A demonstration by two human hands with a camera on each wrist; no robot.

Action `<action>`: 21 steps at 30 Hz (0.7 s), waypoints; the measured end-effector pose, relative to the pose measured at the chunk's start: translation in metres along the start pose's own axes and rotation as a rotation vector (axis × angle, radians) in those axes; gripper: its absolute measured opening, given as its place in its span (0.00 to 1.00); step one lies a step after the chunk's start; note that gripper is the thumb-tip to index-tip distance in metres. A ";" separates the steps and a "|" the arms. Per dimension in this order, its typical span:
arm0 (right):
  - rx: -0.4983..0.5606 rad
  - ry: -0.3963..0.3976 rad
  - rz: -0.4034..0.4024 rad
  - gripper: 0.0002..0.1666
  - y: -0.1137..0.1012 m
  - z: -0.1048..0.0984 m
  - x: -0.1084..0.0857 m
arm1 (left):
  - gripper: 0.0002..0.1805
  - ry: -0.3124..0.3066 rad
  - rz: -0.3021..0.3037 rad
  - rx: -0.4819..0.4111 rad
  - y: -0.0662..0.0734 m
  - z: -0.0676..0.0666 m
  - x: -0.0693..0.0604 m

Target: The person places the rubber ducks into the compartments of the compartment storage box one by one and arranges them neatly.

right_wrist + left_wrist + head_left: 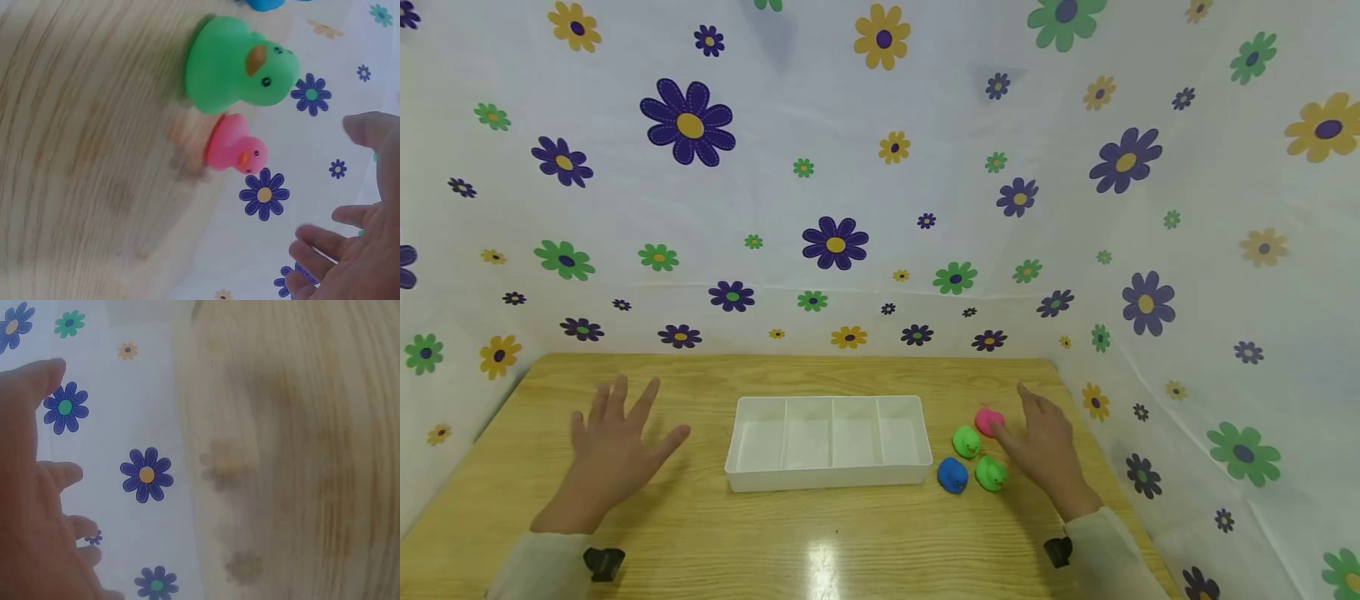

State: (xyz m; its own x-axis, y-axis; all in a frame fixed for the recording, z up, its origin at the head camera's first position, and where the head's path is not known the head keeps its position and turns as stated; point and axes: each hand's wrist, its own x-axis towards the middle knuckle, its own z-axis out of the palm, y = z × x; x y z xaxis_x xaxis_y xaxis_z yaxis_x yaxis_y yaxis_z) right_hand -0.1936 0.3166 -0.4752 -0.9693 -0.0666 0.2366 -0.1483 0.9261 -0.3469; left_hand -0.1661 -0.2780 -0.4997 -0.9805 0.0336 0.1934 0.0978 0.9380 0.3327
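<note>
My left hand (613, 450) hovers over the left side of the table with its fingers spread, holding nothing. To the right, my right hand (1047, 442) is held beside several rubber ducks, its fingers extended and nothing in its grip. A pink duck (989, 421) sits nearest its thumb. Close by are a green duck (966, 442), a second green duck (991, 473) and a blue duck (952, 475). In the right wrist view a green duck (237, 65) and the pink duck (234, 147) stand apart from the fingers (319, 244).
A white tray (831, 479) with several compartments lies mid-table, left of the ducks. The wooden table (760, 542) meets a flower-printed cloth (760, 183) at the back and sides.
</note>
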 end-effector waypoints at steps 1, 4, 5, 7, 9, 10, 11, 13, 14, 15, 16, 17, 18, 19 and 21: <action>0.009 0.001 -0.013 0.45 -0.001 0.000 -0.001 | 0.52 -0.027 0.006 -0.033 0.000 0.001 0.000; 0.043 -0.035 -0.056 0.37 -0.006 -0.001 -0.003 | 0.51 -0.120 0.008 -0.178 0.004 0.004 0.000; 0.053 -0.055 -0.073 0.34 -0.008 -0.001 -0.005 | 0.50 -0.146 0.007 -0.239 0.006 0.005 -0.001; 0.070 -0.096 -0.106 0.29 -0.012 -0.001 -0.008 | 0.49 -0.184 0.007 -0.367 0.011 0.007 -0.002; 0.078 -0.134 -0.132 0.25 -0.017 -0.002 -0.012 | 0.47 -0.201 0.017 -0.474 0.017 0.010 -0.004; 0.082 -0.151 -0.140 0.23 -0.019 -0.002 -0.013 | 0.46 -0.206 0.023 -0.524 0.019 0.012 -0.004; 0.091 -0.171 -0.145 0.21 -0.021 -0.002 -0.015 | 0.45 -0.208 0.027 -0.568 0.022 0.014 -0.005; 0.113 -0.219 -0.143 0.17 -0.024 -0.001 -0.018 | 0.44 -0.221 0.016 -0.643 0.028 0.018 -0.007; 0.121 -0.243 -0.142 0.16 -0.025 0.000 -0.019 | 0.43 -0.229 0.002 -0.666 0.030 0.020 -0.008; 0.126 -0.265 -0.143 0.16 -0.026 0.001 -0.020 | 0.43 -0.234 -0.016 -0.685 0.033 0.023 -0.010; 0.123 -0.285 -0.150 0.15 -0.028 0.002 -0.021 | 0.42 -0.236 -0.032 -0.704 0.035 0.025 -0.010; 0.112 -0.300 -0.162 0.15 -0.028 0.004 -0.022 | 0.42 -0.235 -0.050 -0.713 0.036 0.027 -0.011; 0.092 -0.310 -0.179 0.15 -0.029 0.007 -0.023 | 0.42 -0.232 -0.065 -0.721 0.038 0.030 -0.012; 0.074 -0.314 -0.202 0.14 -0.029 0.008 -0.024 | 0.41 -0.228 -0.078 -0.728 0.039 0.032 -0.012; 0.038 -0.317 -0.233 0.14 -0.030 0.012 -0.026 | 0.41 -0.221 -0.095 -0.744 0.042 0.037 -0.013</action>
State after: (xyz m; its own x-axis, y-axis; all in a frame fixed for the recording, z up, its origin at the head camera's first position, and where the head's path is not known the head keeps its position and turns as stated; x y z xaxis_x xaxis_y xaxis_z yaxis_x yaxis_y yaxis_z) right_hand -0.1661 0.2863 -0.4814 -0.9202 -0.3908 0.0232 -0.3734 0.8583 -0.3521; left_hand -0.1558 -0.2266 -0.5224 -0.9940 0.1056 -0.0290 0.0236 0.4652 0.8849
